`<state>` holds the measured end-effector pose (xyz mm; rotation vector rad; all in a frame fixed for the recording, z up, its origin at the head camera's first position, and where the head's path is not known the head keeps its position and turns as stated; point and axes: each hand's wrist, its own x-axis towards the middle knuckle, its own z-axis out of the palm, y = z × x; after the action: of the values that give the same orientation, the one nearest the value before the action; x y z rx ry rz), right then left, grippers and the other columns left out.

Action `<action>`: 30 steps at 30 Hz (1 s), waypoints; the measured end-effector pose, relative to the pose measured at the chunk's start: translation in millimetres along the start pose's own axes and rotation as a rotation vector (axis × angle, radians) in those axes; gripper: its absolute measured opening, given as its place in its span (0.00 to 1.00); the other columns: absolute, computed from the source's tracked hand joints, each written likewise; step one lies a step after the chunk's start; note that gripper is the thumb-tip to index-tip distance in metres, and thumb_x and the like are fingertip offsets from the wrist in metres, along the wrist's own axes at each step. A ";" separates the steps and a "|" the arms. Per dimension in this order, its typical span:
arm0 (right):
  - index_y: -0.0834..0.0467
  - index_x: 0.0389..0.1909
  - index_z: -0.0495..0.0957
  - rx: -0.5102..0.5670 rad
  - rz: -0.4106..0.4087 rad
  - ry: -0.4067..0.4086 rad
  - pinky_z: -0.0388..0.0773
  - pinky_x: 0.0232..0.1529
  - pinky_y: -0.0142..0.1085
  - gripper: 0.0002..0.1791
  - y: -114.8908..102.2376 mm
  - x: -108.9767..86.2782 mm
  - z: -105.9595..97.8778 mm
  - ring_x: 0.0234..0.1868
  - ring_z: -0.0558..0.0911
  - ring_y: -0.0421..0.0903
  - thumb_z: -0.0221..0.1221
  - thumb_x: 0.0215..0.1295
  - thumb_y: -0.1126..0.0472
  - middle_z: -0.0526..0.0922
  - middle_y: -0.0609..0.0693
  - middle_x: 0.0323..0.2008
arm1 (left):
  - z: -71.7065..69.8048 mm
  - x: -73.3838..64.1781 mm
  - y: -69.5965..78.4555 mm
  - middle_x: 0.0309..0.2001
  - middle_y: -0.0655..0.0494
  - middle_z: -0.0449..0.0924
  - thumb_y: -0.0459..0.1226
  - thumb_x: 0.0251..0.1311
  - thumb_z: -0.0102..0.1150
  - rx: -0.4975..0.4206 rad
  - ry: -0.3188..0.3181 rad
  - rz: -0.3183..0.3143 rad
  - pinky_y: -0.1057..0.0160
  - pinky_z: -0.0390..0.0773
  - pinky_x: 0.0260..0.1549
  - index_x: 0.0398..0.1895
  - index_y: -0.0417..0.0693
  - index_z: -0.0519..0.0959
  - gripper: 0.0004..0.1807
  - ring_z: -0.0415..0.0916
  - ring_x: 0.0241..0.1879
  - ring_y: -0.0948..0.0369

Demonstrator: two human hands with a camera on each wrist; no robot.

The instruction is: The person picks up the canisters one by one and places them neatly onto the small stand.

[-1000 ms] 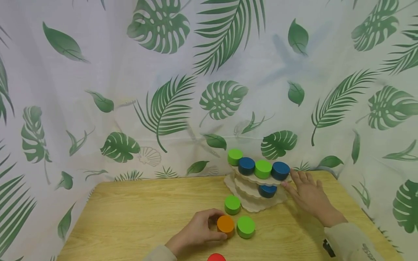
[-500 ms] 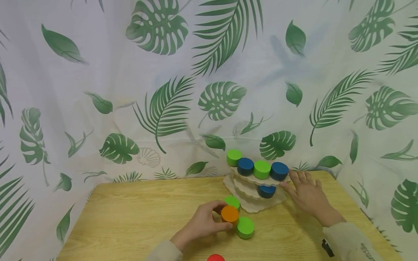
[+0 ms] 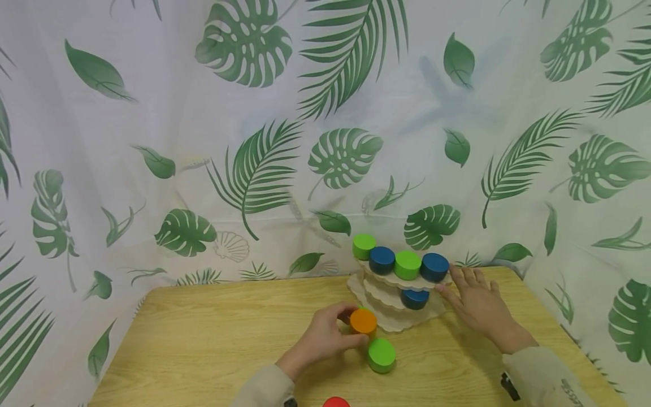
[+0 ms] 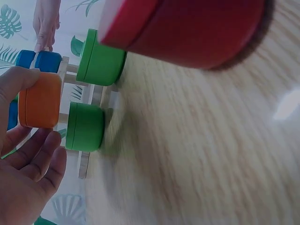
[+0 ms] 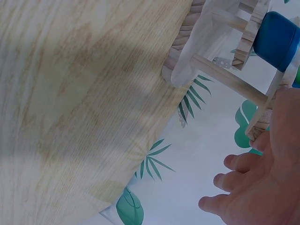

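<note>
My left hand [image 3: 328,336] grips an orange round block [image 3: 363,321] between thumb and fingers, raised off the table in the left wrist view. In the head view the orange block covers most of one green block; another green block [image 3: 381,356] sits just in front. Behind them stands a tiered wooden stand [image 3: 394,321] with scalloped edges. Green and blue blocks [image 3: 434,267] line its top tier, and a blue block [image 3: 415,298] sits on the tier below. My right hand [image 3: 483,305] touches the right end of the top tier, fingers extended.
A red block [image 3: 335,402] is at the bottom edge of the head view and looms large in the left wrist view. The wooden table [image 3: 213,333] ends at a white leaf-patterned cloth [image 3: 285,186] behind the stand.
My left hand has lifted the orange block and carried it right and away from me, toward the stand, so it now overlaps the rear green block. My right hand stays put.
</note>
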<state>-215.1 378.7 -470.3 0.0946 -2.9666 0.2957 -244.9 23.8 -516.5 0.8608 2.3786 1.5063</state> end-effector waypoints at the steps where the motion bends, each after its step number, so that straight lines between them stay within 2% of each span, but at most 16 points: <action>1: 0.69 0.80 0.57 0.004 0.000 -0.003 0.57 0.63 0.82 0.43 0.2 0.0 0.0 0.73 0.61 0.82 0.43 0.84 0.37 0.63 0.79 0.73 | 0.9 1.8 0.2 0.52 0.63 0.86 0.47 0.58 0.78 0.003 0.000 -0.003 0.62 0.80 0.54 0.62 0.52 0.81 0.29 0.78 0.50 0.68; 4: 0.69 0.80 0.57 0.013 0.003 -0.008 0.56 0.63 0.82 0.43 -0.2 -0.1 0.2 0.73 0.60 0.82 0.43 0.84 0.37 0.63 0.79 0.73 | 2.9 6.8 2.2 0.53 0.63 0.86 0.48 0.59 0.77 0.007 0.001 -0.011 0.60 0.81 0.56 0.62 0.52 0.81 0.29 0.78 0.50 0.68; 8: 0.68 0.81 0.56 0.009 0.001 -0.011 0.56 0.64 0.82 0.43 0.4 -0.3 0.5 0.74 0.60 0.82 0.44 0.84 0.37 0.63 0.79 0.74 | 4.7 12.7 6.3 0.54 0.60 0.86 0.48 0.60 0.77 -0.004 0.002 -0.022 0.51 0.81 0.59 0.64 0.49 0.81 0.31 0.78 0.50 0.66; 10: 0.68 0.80 0.57 0.002 -0.004 -0.005 0.57 0.63 0.82 0.43 0.8 -0.4 0.5 0.73 0.60 0.82 0.44 0.84 0.37 0.63 0.79 0.73 | 5.6 15.5 8.5 0.54 0.59 0.86 0.47 0.59 0.77 -0.005 0.007 -0.019 0.51 0.82 0.59 0.64 0.47 0.80 0.31 0.79 0.50 0.65; 18: 0.69 0.80 0.56 0.008 -0.006 -0.005 0.57 0.64 0.82 0.43 0.1 0.0 0.0 0.74 0.60 0.81 0.44 0.84 0.38 0.63 0.79 0.74 | 10.9 25.6 12.4 0.52 0.58 0.86 0.46 0.58 0.78 0.002 0.040 -0.006 0.62 0.81 0.54 0.62 0.48 0.81 0.29 0.79 0.49 0.65; 30: 0.69 0.81 0.56 0.013 0.003 -0.018 0.56 0.64 0.82 0.43 0.8 0.4 0.2 0.74 0.60 0.82 0.42 0.84 0.37 0.63 0.80 0.74 | 18.5 39.0 15.9 0.53 0.54 0.86 0.44 0.57 0.79 -0.010 0.075 -0.017 0.59 0.83 0.53 0.62 0.45 0.81 0.30 0.79 0.49 0.62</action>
<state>-215.6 379.4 -470.6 0.0951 -2.9832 0.3157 -262.3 65.0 -505.8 0.7933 2.4217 1.5690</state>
